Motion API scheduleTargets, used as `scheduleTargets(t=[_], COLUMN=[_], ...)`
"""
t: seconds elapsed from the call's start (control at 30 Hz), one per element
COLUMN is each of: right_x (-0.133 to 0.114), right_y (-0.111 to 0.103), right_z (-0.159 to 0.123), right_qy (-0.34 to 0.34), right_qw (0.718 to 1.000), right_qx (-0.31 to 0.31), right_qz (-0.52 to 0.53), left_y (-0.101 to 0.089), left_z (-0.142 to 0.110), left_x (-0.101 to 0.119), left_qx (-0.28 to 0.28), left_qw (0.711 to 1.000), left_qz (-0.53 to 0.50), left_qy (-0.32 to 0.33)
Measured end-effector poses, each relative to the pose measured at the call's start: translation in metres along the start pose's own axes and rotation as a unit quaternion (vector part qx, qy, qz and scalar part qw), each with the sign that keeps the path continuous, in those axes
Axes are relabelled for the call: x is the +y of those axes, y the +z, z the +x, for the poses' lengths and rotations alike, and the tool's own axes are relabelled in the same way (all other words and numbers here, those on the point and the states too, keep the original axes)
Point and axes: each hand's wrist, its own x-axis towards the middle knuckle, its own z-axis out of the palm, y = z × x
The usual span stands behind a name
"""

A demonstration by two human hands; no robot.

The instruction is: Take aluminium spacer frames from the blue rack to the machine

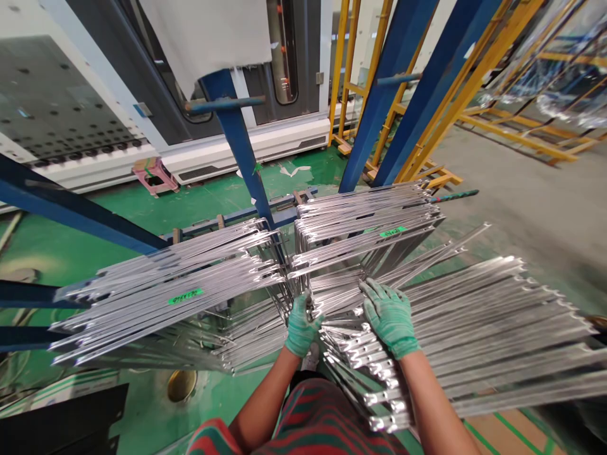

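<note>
My left hand (303, 325), in a green knitted glove, is closed around the end of a thin shiny metal bar in the middle of the head view. What lies inside its fingers is partly hidden. My right hand (389, 319), gloved the same way, rests with its fingers stretched over a pile of metal bars (493, 316) with notched, bent ends. Beyond my hands hangs a bundle of bright metal frames (360, 230) bearing a green label (392, 232). To the left hangs another bundle of frames (156, 291) with its own green label (186, 296).
Blue steel posts (237, 139) rise behind the bundles. A pink stool (154, 175) stands on the green floor near a white-and-grey machine (246, 142). Yellow racks (521, 136) are at the right. A round brass-coloured object (181, 385) lies on the floor below.
</note>
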Motion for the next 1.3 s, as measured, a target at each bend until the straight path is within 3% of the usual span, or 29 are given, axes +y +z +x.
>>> scheduleTargets(t=[0.1,0.2,0.27,0.37,0.47,0.53,0.63,0.73,0.87,1.1,1.3], right_x=[0.000,0.000,0.000,0.000,-0.001,-0.002,-0.003,-0.004,-0.005,-0.015,-0.007], right_y=[0.000,0.000,0.001,0.001,0.000,0.000,0.000,0.000,-0.001,-0.010,-0.009], right_z=[0.002,0.003,0.004,0.004,0.003,0.002,0.001,0.001,0.002,0.009,0.032], right_qy=[0.000,-0.003,-0.005,-0.002,0.000,0.003,0.011,0.015,0.019,0.069,-0.004], right_qw=[1.000,1.000,1.000,1.000,1.000,1.000,1.000,1.000,1.000,0.997,0.987], right_qx=[-0.008,0.000,0.003,0.000,0.001,0.002,0.000,-0.002,-0.005,-0.005,-0.138], right_qz=[-0.001,0.000,0.001,0.001,0.004,0.007,0.015,0.020,0.023,0.044,0.084], left_y=[-0.026,-0.044,-0.047,-0.040,-0.032,-0.029,-0.028,-0.029,-0.035,-0.037,-0.032], left_z=[0.012,0.041,0.068,0.105,0.122,0.123,0.116,0.110,0.109,0.100,0.089], left_x=[0.007,0.023,0.036,0.053,0.061,0.061,0.055,0.050,0.053,0.058,0.071], left_qx=[-0.076,-0.020,0.008,-0.077,-0.155,-0.165,-0.159,-0.182,-0.245,-0.278,-0.295], left_qw=[0.990,0.976,0.966,0.942,0.911,0.911,0.935,0.951,0.950,0.951,0.943], left_qz=[0.041,0.114,0.197,0.317,0.382,0.378,0.316,0.249,0.186,0.130,0.139], left_qy=[0.114,0.184,0.165,0.083,0.024,0.020,0.027,-0.007,-0.057,-0.045,-0.058])
